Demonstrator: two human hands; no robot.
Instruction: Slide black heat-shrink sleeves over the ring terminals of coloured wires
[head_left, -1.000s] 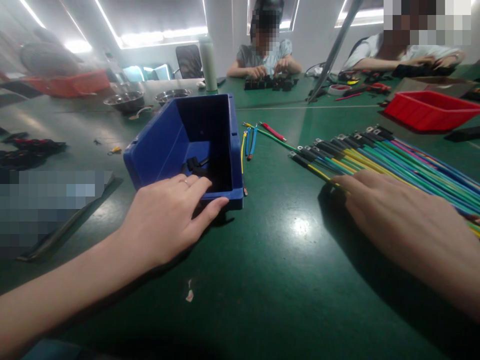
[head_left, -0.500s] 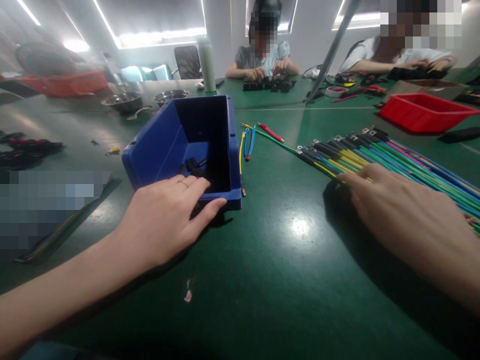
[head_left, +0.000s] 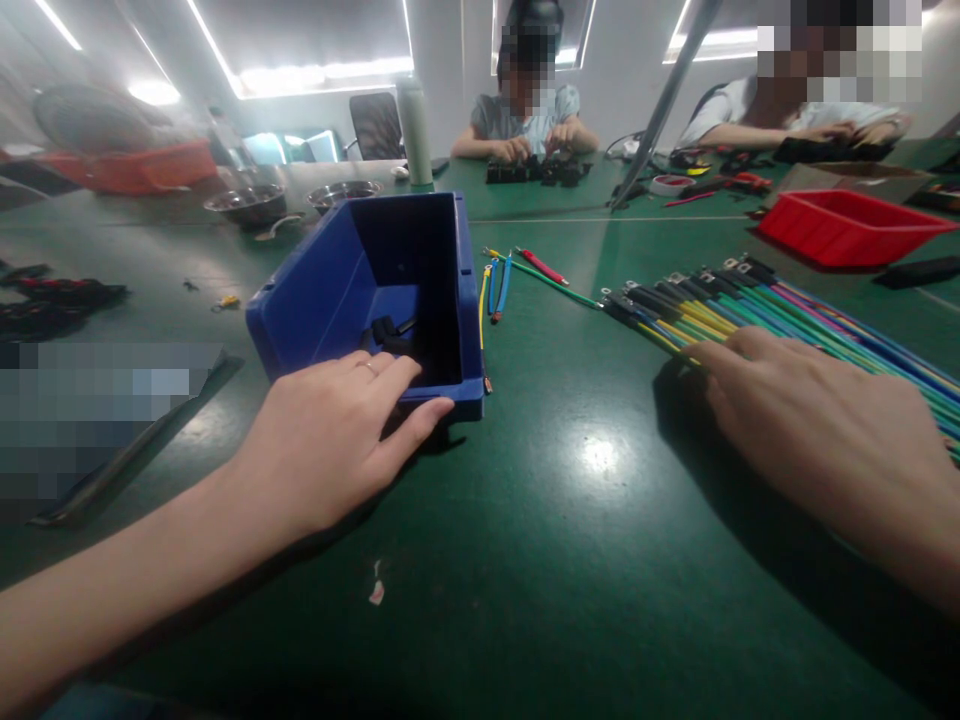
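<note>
My left hand (head_left: 330, 435) grips the rim of the blue bin (head_left: 304, 295) while my right hand (head_left: 817, 430) — pinching or not, I can't tell — meets the wires (head_left: 780, 308) on the bench (head_left: 525, 530), apparently sorting, which next calls for separating one cleanly.

Red tray (head_left: 840, 238) is resting on green worktop (head_left: 525, 580) at right; cardboard box (head_left: 855, 182) is standing just behind it. Slanting metal pole (head_left: 667, 103) is rising near tape roll (head_left: 670, 192). Pale bottle (head_left: 415, 130) is standing upright, right of two metal bowls (head_left: 245, 209). Orange bin (head_left: 150, 167), blurred, is sitting far left. Across worktop, one co-worker (head_left: 529, 122) is leaning over black parts (head_left: 536, 171); second co-worker (head_left: 757, 115) is sitting at right. Dark chair (head_left: 376, 127) is standing behind.
</note>
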